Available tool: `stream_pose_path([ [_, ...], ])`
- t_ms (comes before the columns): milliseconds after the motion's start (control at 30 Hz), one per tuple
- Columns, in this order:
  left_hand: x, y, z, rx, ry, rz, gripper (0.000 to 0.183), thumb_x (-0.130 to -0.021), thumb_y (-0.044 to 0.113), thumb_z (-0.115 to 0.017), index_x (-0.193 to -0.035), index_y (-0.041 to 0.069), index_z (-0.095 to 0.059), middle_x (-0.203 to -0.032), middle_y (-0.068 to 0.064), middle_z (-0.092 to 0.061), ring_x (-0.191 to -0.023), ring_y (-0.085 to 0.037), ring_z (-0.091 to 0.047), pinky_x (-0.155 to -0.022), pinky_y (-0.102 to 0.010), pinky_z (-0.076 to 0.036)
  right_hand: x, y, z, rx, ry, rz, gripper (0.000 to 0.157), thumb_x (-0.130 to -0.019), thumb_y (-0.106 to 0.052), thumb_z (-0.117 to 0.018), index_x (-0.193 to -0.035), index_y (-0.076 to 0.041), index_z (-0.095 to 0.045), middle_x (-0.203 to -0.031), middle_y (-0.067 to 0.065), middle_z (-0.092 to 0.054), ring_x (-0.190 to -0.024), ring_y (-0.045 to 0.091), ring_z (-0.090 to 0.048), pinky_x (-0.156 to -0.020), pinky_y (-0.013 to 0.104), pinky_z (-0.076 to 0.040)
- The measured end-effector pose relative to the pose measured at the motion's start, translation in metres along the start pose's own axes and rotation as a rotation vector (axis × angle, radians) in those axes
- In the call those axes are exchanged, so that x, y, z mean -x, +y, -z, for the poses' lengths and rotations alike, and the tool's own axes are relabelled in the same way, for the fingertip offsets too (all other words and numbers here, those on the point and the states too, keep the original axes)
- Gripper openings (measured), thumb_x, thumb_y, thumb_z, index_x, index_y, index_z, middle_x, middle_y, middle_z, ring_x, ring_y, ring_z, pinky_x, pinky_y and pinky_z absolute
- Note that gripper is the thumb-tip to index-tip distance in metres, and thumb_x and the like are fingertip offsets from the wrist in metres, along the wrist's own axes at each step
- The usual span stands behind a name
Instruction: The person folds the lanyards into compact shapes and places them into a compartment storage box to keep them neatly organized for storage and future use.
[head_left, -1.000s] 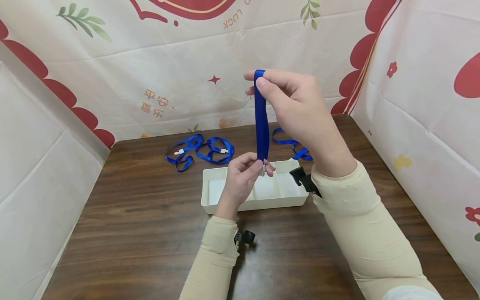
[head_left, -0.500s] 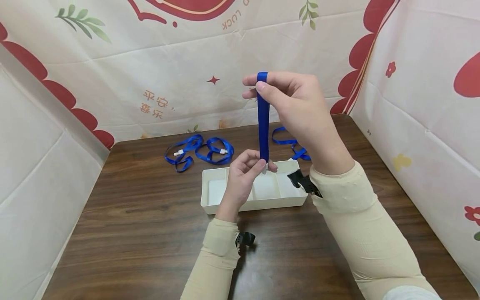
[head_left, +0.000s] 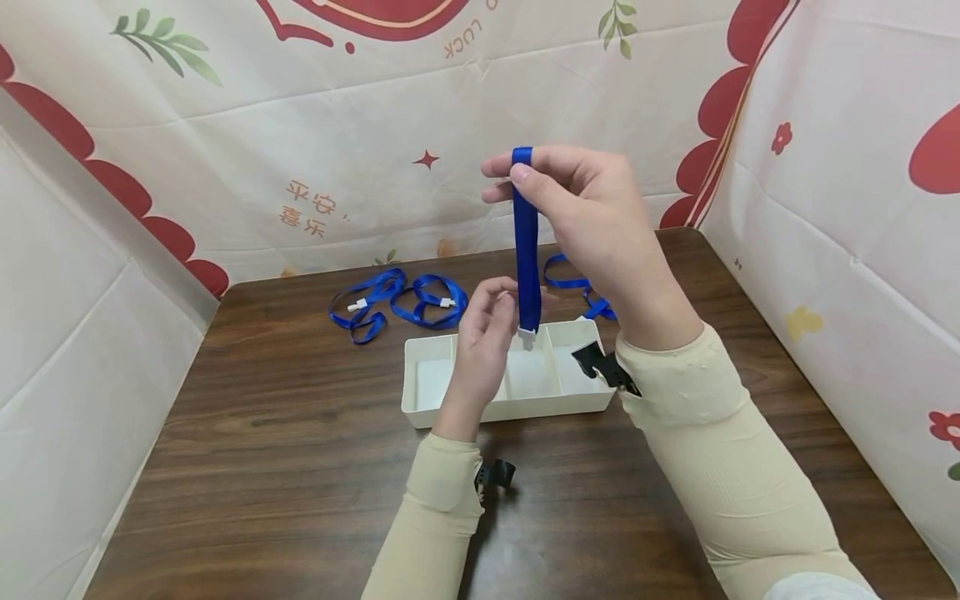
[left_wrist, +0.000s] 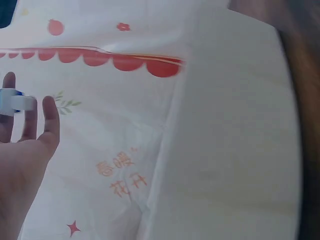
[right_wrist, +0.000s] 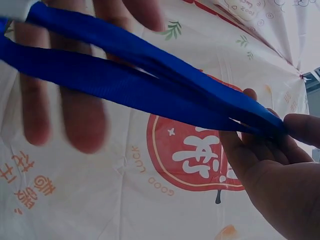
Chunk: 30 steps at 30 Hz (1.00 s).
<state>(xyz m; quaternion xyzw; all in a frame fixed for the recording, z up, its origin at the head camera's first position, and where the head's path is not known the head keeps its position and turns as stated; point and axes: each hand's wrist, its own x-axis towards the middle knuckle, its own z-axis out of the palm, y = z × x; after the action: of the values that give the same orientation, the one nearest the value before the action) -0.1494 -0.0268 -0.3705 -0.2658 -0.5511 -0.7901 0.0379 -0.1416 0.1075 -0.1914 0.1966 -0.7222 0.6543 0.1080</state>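
A blue lanyard (head_left: 527, 250), folded into a narrow hanging strip, is pinched at its top between the thumb and fingers of my right hand (head_left: 596, 200). From its lower end a white clip (head_left: 527, 336) dangles above the tray. My left hand (head_left: 486, 342) is beside that lower end, thumb lifted away and fingers spread behind the strap. In the left wrist view the clip (left_wrist: 20, 102) overlaps the left fingers (left_wrist: 51, 117). The right wrist view shows the strap's layers (right_wrist: 150, 80) running to the right hand (right_wrist: 280, 185).
Below the hands stands a cream tray (head_left: 540, 408) with three compartments. Behind it on the wooden table (head_left: 285, 467) lie two coiled blue lanyards (head_left: 431, 312) with white clips. Another blue lanyard (head_left: 567, 283) lies at the back right, partly hidden. A printed cloth (head_left: 375, 167) rises behind the table.
The left hand has let go of the lanyard's lower end and moved slightly up and left, leaving the clip hanging in sight. The right hand keeps its pinch, sinking slightly.
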Motion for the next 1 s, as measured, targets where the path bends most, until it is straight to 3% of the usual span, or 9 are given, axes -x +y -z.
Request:
stream_pose_path([
  [100,-0.009,0.005,-0.001,0.088,0.005,0.032,0.020,-0.117,0.022,-0.037,-0.125,0.022,-0.055,-0.120,-0.013,-0.074,-0.114,-0.014,-0.073,-0.110,-0.037,-0.055,0.000,0.001,-0.001,-0.008,-0.012,-0.005,0.024,-0.108,-0.019,-0.063,-0.117,-0.005,-0.080,-0.110,0.002,-0.083,-0.120,0.021,-0.071,-0.098,0.035,-0.044],
  [233,-0.015,0.008,-0.001,0.201,-0.003,0.095,0.025,-0.114,0.009,-0.042,-0.120,0.021,-0.063,-0.108,0.002,-0.073,-0.107,-0.012,-0.073,-0.103,-0.034,-0.059,0.001,0.002,-0.003,-0.012,-0.027,-0.003,0.024,-0.108,-0.018,-0.062,-0.118,-0.005,-0.080,-0.114,0.002,-0.082,-0.118,0.022,-0.073,-0.100,0.035,-0.045],
  [333,-0.017,0.006,0.000,0.229,-0.039,0.105,0.023,-0.112,0.005,-0.049,-0.118,0.018,-0.067,-0.105,0.003,-0.072,-0.103,-0.013,-0.071,-0.100,-0.034,-0.060,0.002,0.001,-0.003,-0.005,-0.037,-0.005,0.025,-0.109,-0.019,-0.061,-0.119,-0.006,-0.079,-0.111,0.004,-0.083,-0.123,0.019,-0.069,-0.101,0.036,-0.044],
  [467,-0.016,0.000,0.001,0.191,-0.065,0.117,0.020,-0.109,0.004,-0.057,-0.116,0.018,-0.070,-0.100,0.003,-0.073,-0.097,-0.015,-0.071,-0.096,-0.034,-0.061,0.002,-0.001,-0.003,0.007,-0.042,-0.019,0.025,-0.109,-0.020,-0.061,-0.120,-0.008,-0.079,-0.106,0.005,-0.083,-0.129,0.017,-0.063,-0.097,0.035,-0.043],
  [600,-0.013,-0.006,0.002,0.092,-0.036,0.154,0.023,-0.105,-0.003,-0.058,-0.112,0.015,-0.071,-0.097,0.007,-0.074,-0.091,-0.012,-0.074,-0.091,-0.030,-0.061,0.002,-0.004,-0.003,0.012,-0.039,-0.035,0.025,-0.109,-0.022,-0.061,-0.119,-0.009,-0.080,-0.106,0.005,-0.083,-0.128,0.017,-0.063,-0.091,0.033,-0.041],
  [800,-0.010,-0.013,0.005,-0.022,-0.012,0.203,0.018,-0.103,-0.005,-0.061,-0.119,-0.011,-0.064,-0.094,0.011,-0.075,-0.088,-0.008,-0.074,-0.087,-0.025,-0.059,0.003,-0.005,-0.003,0.001,-0.035,-0.032,0.025,-0.109,-0.021,-0.061,-0.118,-0.009,-0.080,-0.106,0.004,-0.083,-0.127,0.018,-0.064,-0.093,0.034,-0.042],
  [867,-0.010,-0.014,0.006,-0.053,-0.003,0.241,0.019,-0.103,-0.002,-0.062,-0.119,-0.011,-0.064,-0.092,0.010,-0.075,-0.087,-0.009,-0.075,-0.087,-0.026,-0.059,0.003,-0.005,-0.003,0.010,-0.036,-0.027,0.025,-0.109,-0.021,-0.061,-0.118,-0.009,-0.080,-0.106,0.004,-0.083,-0.127,0.017,-0.064,-0.097,0.035,-0.043],
  [1000,-0.012,-0.014,0.007,-0.016,0.026,0.331,0.013,-0.104,0.003,-0.062,-0.114,-0.001,-0.069,-0.090,0.005,-0.073,-0.083,-0.013,-0.074,-0.088,-0.028,-0.059,0.005,-0.005,-0.004,0.036,-0.037,-0.026,0.025,-0.109,-0.022,-0.061,-0.119,-0.009,-0.080,-0.106,0.004,-0.083,-0.128,0.016,-0.064,-0.097,0.036,-0.043],
])
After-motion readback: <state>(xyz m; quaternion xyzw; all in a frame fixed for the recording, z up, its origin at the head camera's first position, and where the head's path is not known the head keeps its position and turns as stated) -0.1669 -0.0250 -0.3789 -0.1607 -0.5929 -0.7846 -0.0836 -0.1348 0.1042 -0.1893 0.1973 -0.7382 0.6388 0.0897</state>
